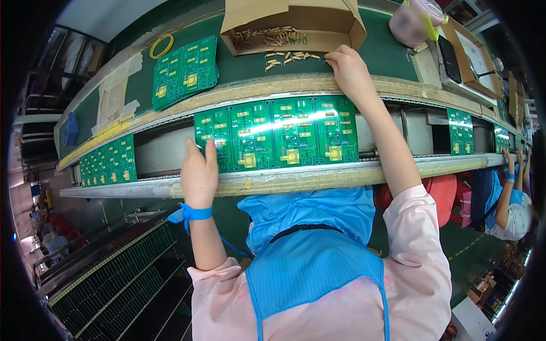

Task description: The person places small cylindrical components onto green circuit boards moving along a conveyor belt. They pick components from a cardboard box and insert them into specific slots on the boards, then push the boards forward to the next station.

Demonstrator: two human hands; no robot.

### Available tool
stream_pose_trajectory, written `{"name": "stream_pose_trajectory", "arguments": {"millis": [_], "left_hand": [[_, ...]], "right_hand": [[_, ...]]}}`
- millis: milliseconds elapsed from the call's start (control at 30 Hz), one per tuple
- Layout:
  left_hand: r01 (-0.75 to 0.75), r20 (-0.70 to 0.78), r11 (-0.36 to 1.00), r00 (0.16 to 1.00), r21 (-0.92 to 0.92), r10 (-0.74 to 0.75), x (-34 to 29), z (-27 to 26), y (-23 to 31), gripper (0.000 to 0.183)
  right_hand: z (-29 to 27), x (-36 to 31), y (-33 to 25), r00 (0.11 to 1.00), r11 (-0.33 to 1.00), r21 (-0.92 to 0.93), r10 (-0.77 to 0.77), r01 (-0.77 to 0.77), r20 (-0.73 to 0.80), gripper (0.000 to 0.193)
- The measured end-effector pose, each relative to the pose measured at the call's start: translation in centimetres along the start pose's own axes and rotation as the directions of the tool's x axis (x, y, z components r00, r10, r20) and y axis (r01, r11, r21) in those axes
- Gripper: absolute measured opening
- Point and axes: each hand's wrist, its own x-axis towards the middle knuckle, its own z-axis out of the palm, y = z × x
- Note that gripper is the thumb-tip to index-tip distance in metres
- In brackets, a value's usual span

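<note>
Head view, looking down over a conveyor line.

Left hand (199, 170): resting at the near-left edge of the green circuit board panel (277, 133), fingers pointing up and held together, fingertips on or just above the board's lower left corner. Not pinching anything that shows. A blue wrist strap (191, 213) is tied round that wrist.

Right hand (348, 67): reached well forward past the panel onto the green belt (392, 54), fingers curled down beside the loose small tan components (288, 57) scattered in front of an open cardboard box (296, 23). Fingertips are hidden under the hand; cannot tell whether it is pinching a part.

Circuit board panel: lies flat between the two rails of the line, straight ahead of the person, several identical sections side by side, each with yellow parts already seated. Glare runs across its middle.

More of the same tan components lie inside the box.

Around: a second green panel (185, 71) sits on the belt to the upper left, a yellow tape ring (161, 45) just beyond it. Another panel (108, 162) waits on the rails to the left, and one more (460, 132) on the rails to the right. A pink bag (409, 25) sits on the belt right of the box. Another worker's arm (508, 190) shows at far right. A rack of stacked boards (114, 278) stands at lower left.
</note>
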Motion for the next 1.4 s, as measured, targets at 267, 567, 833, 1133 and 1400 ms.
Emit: {"name": "stream_pose_trajectory", "arguments": {"millis": [267, 567, 833, 1133, 1400], "left_hand": [[-0.144, 0.159, 0.988, 0.976, -0.048, 0.150, -0.8, 1.3, 5.0, 0.040], [-0.501, -0.280, 0.853, 0.806, 0.150, 0.522, 5.0, 2.8, 10.4, 0.031], [-0.582, -0.215, 0.810, 0.783, 0.073, 0.583, 11.8, 7.9, 11.3, 0.020], [-0.598, -0.234, 0.802, 0.780, -0.007, 0.580, 12.0, 8.1, 11.2, 0.014], [-0.641, -0.281, 0.768, 0.739, -0.012, 0.612, 11.9, 7.1, 10.6, 0.014]], "right_hand": [[-3.1, -1.0, -0.1, 0.992, 0.989, 0.137, 0.033, -0.049, 0.119, 0.012], [-5.5, -6.6, -3.8, 0.940, 0.908, 0.401, -0.022, -0.123, 0.339, 0.013], [-4.5, -8.4, -2.8, 0.949, 0.951, 0.308, -0.119, 0.025, 0.292, 0.010], [-4.2, -9.0, -3.0, 0.966, 0.956, 0.288, -0.129, 0.061, 0.222, 0.009], [-4.5, -8.7, -3.4, 0.959, 0.951, 0.283, -0.188, 0.123, 0.214, 0.008]]}}
